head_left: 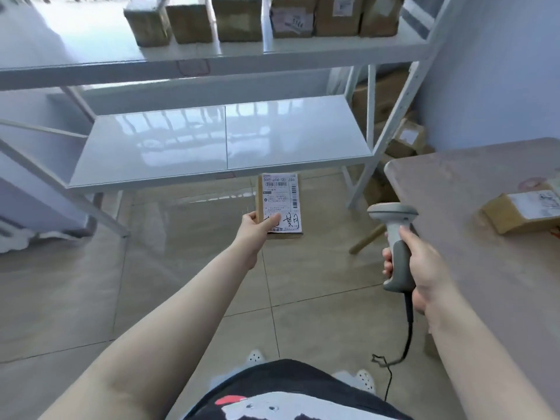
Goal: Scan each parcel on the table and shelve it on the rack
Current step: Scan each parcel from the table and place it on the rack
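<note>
My left hand [256, 230] grips a small flat cardboard parcel [280, 201] by its lower left corner, label side up, out over the floor in front of the rack. The white label carries barcodes and handwritten marks. My right hand [421, 265] holds a grey barcode scanner [394, 225] by its handle, head pointing left toward the parcel, cable hanging down. Another labelled parcel [521, 212] lies on the table [485, 268] at the right. The white rack [224, 140] stands ahead.
Several brown parcels [263, 19] stand in a row on the rack's upper shelf. More cardboard boxes [394, 125] are piled on the floor behind the rack's right post. A wooden table leg [366, 239] angles down near the scanner. The floor is tiled.
</note>
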### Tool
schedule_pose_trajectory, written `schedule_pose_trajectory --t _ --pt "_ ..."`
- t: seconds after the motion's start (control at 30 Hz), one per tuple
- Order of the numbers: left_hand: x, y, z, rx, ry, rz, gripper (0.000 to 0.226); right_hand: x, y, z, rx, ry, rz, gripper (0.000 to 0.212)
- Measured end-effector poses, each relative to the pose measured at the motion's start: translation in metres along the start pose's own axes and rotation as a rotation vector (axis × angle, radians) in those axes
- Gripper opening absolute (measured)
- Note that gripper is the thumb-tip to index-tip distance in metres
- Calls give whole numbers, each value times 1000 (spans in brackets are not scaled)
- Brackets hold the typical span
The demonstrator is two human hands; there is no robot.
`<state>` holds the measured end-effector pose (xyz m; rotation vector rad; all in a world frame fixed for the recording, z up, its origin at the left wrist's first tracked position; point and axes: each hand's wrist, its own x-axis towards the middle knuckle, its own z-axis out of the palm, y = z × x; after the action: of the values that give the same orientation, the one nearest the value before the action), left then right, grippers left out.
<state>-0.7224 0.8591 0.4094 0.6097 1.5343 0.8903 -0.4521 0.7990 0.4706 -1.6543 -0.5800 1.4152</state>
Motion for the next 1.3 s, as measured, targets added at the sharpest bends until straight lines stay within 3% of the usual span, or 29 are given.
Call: schedule_pose_trajectory --t 0.53,0.7,0.87,1.3 --pt "91 73 -186 -171 252 82 67 76 -38 249 -228 -220 37 33" --pt "126 116 -231 -219 313 131 83 106 -61 318 -244 -288 54 28" --pt "152 157 -277 -293 383 203 55 119 -90 379 -276 -347 66 27" --pt "223 262 -413 -236 359 460 56 117 -112 544 -220 -302 49 34"
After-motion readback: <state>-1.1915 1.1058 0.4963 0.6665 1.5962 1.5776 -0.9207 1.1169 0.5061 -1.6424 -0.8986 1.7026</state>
